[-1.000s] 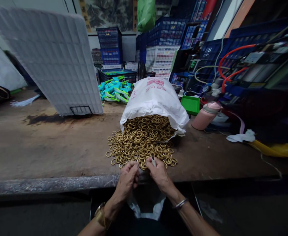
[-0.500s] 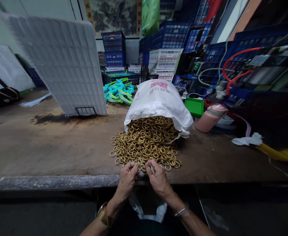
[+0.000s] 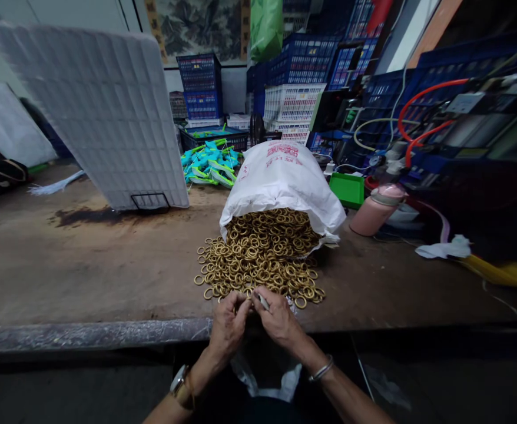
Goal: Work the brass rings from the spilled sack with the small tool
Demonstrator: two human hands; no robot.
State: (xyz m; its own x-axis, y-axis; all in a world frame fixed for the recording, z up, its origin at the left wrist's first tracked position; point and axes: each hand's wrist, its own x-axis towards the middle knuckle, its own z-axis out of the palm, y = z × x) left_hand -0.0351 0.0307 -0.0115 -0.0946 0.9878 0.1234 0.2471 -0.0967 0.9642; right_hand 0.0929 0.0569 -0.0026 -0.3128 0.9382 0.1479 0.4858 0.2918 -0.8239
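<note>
A white sack (image 3: 280, 171) with red print lies on its side, its mouth facing me. Many brass-coloured rings (image 3: 258, 259) spill from it across the table (image 3: 108, 265). At the front edge of the pile, my left hand (image 3: 231, 321) has thumb and fingers pinched together near a ring. My right hand (image 3: 276, 315) is closed close beside it, with a small pale object between thumb and fingers. What exactly lies between the two sets of fingertips is too small to make out.
A white ribbed panel (image 3: 103, 118) stands on the left. Teal and green pieces (image 3: 209, 162) lie behind the sack. To the right are a green tray (image 3: 347, 189), a pink bottle (image 3: 375, 209) and a white cloth (image 3: 444, 248). Blue crates (image 3: 201, 85) are stacked behind.
My right hand has moved left, closer to my left hand, so the fingertips nearly meet. The pale object in my right hand shows more clearly. The view has shifted slightly.
</note>
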